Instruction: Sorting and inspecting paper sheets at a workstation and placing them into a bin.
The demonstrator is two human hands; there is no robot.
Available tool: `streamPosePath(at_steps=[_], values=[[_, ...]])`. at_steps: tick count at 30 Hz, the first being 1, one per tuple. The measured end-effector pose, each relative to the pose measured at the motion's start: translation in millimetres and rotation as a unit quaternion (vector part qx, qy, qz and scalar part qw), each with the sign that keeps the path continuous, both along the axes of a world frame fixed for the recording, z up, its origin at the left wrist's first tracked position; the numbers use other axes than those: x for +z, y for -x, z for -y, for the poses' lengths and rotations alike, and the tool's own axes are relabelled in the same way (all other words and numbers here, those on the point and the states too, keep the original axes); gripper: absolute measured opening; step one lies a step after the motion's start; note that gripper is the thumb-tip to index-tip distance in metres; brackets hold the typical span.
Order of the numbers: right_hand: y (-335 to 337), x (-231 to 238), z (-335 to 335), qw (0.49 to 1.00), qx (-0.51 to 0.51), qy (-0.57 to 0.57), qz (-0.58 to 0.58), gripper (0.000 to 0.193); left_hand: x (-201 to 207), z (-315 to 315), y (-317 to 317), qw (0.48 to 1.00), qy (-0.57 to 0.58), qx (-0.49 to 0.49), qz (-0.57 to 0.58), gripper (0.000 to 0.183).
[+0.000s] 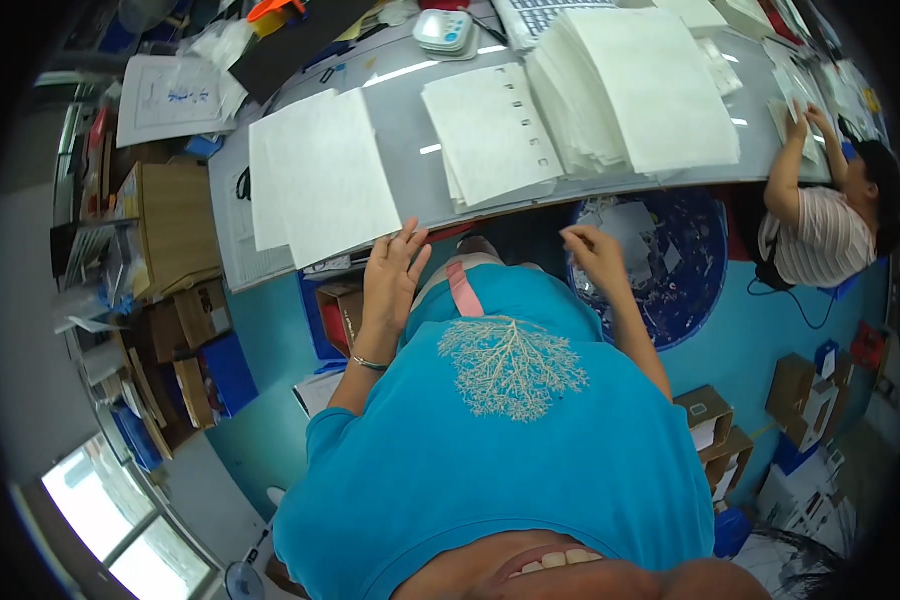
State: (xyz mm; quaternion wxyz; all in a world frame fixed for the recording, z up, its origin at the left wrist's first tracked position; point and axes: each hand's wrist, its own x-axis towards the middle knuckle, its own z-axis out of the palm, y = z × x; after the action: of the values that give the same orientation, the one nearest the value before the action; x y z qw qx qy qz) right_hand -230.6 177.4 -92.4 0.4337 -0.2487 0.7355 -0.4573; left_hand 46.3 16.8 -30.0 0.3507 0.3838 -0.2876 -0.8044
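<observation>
My left hand is raised at the table's front edge, its fingers apart and nothing in it. Just beyond its fingertips lie overlapping white sheets. On the other side, my right hand hovers below the table edge, beside a round blue bin. Its fingers are curled in, and I see nothing held in them. Between the hands and farther back rests a small pile of white sheets with a row of small rectangular marks along its right side. A thick, uneven stack of white sheets stands right of it.
The grey table carries a small white device and a keyboard at the back. Paper scraps lie in the bin. A co-worker handles paper at the right end. Cardboard boxes crowd the left side.
</observation>
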Motion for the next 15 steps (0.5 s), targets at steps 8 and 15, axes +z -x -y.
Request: streamPosePath(at_steps=[8,15], values=[[-91,55,180,0.952,0.164,0.034,0.257,0.050,-5,16,-6,0.987,-0.088,0.133,0.011,0.026],[-116,85,218,0.962,0.123,0.162,0.180,0.053,9,-9,14,0.994,0.032,0.006,0.103,0.024]])
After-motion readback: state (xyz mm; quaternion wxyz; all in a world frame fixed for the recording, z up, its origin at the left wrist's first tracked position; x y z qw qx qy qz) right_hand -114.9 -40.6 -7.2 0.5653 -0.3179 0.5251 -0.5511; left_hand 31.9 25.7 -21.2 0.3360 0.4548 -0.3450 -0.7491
